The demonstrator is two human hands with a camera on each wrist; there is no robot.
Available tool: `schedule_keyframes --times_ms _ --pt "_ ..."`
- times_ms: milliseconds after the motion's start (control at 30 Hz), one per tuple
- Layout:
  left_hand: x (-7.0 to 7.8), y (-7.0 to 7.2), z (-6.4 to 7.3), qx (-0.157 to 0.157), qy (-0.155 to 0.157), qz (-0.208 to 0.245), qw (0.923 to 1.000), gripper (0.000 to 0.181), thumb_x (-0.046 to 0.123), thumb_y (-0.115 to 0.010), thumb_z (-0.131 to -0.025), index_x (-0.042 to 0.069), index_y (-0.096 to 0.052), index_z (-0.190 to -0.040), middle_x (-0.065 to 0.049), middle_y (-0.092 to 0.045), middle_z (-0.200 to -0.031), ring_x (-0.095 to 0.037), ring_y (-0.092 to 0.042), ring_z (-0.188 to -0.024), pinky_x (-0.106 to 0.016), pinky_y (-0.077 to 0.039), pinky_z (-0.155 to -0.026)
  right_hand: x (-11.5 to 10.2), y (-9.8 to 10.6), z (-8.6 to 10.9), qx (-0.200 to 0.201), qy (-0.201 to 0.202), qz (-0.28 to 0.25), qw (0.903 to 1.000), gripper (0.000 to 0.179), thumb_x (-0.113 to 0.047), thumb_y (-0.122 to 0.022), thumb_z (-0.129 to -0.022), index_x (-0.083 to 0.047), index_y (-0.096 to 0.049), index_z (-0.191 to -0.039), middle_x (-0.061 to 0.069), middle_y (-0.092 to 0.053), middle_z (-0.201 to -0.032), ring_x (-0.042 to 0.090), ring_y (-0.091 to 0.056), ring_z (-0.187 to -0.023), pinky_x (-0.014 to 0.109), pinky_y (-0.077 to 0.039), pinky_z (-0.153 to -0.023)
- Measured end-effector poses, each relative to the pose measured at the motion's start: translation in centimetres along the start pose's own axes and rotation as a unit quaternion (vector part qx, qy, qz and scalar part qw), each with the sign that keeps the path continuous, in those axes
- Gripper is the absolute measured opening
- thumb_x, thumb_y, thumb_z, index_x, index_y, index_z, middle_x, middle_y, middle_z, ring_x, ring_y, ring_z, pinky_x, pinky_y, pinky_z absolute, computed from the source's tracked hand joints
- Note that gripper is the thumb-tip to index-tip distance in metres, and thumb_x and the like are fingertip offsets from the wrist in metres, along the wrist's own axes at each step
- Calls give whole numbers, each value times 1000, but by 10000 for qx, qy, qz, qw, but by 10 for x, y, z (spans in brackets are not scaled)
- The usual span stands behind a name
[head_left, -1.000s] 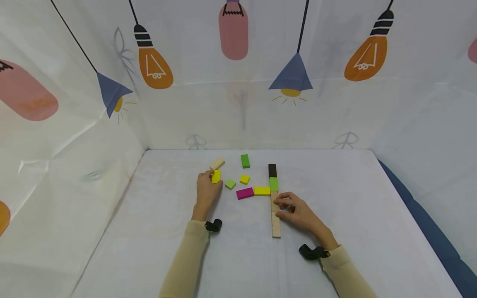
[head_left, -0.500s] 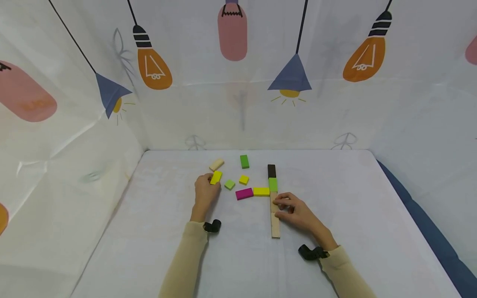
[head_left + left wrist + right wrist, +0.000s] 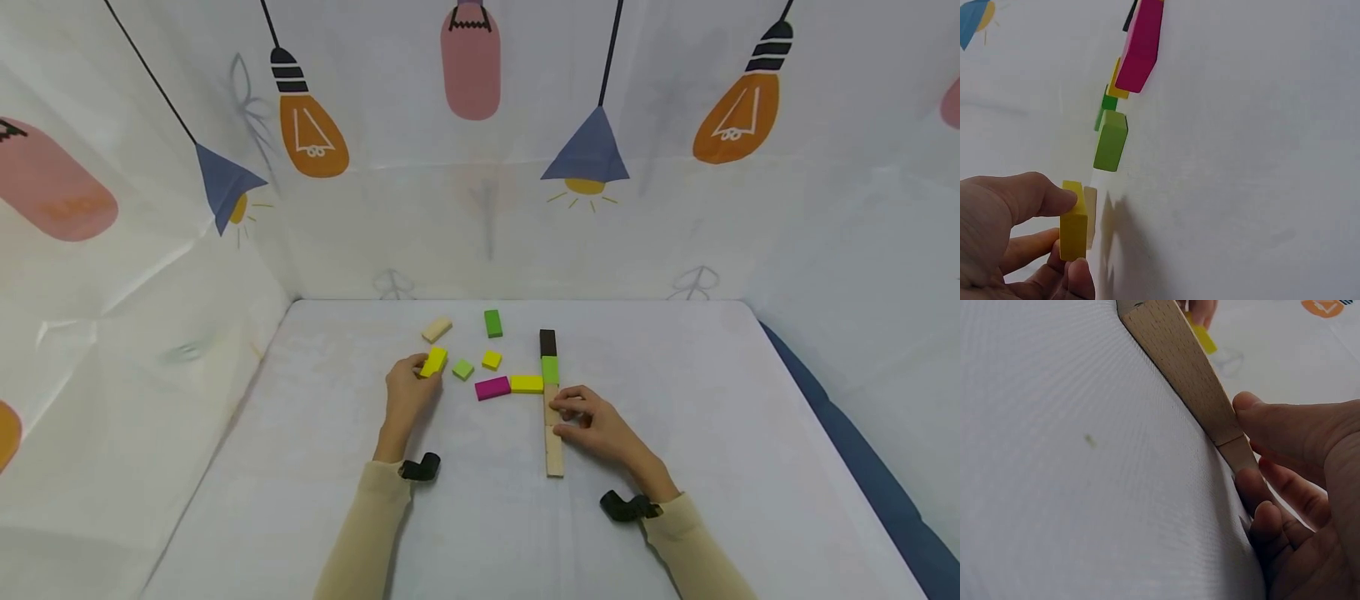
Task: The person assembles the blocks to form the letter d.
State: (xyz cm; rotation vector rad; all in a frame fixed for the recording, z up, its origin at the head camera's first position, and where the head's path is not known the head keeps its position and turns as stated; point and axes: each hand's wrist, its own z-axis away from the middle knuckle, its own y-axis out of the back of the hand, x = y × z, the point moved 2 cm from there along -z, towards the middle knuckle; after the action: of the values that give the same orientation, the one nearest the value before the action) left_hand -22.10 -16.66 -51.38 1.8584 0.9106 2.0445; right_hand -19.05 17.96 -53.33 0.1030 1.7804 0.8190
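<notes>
My left hand (image 3: pixel 408 396) pinches a yellow block (image 3: pixel 433 362) between thumb and fingers; in the left wrist view this block (image 3: pixel 1074 228) stands on end in the fingers. My right hand (image 3: pixel 600 423) rests thumb and bent fingers against the right side of a straight row of blocks. That row runs from a black block (image 3: pixel 548 342) through a light green block (image 3: pixel 550 369) to two plain wooden blocks (image 3: pixel 554 454), which meet end to end. A yellow block (image 3: pixel 527 384) abuts the row from the left, with a magenta block (image 3: pixel 492 388) at its outer end.
Left of the row lie a dark green block (image 3: pixel 492 323), a small yellow block (image 3: pixel 491 360), a small light green block (image 3: pixel 462 369) and a loose wooden block (image 3: pixel 437 329). A white cloth covers the table (image 3: pixel 480 533); a patterned curtain (image 3: pixel 480 217) stands behind it.
My left hand has drawn slightly back toward the person with the yellow block, which has turned from nearly straight to slanted. The right hand stays in place.
</notes>
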Motion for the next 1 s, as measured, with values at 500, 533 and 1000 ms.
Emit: schedule_keyframes --times_ms 500,533,1000 --pt "3 -2 37 -80 -425 32 9991 42 7 -77 -85 -2 -70 -126 -20 -69 -115 -28 -65 -95 -40 -58 -83 2 0 0 19 68 53 10000 36 -18 -81 -89 -8 -74 -123 11 -62 -127 14 -60 -94 21 -50 -72" --pt "3 -2 38 -74 -441 31 9990 42 7 -77 -85 -2 -70 -125 -19 -69 -115 -28 -66 -95 -40 -58 -82 3 0 0 23 74 67 9999 36 -18 -81 -89 -9 -74 -123 11 -62 -127 14 -60 -94 21 -50 -72" --pt "1 -12 53 -195 -588 -91 9980 41 4 -75 -85 -3 -70 -125 -19 -68 -117 -26 -63 -95 -37 -56 -81 5 -1 -1 33 28 29 10000 36 -21 -82 -89 -11 -75 -122 9 -62 -127 17 -61 -96 22 -49 -73"
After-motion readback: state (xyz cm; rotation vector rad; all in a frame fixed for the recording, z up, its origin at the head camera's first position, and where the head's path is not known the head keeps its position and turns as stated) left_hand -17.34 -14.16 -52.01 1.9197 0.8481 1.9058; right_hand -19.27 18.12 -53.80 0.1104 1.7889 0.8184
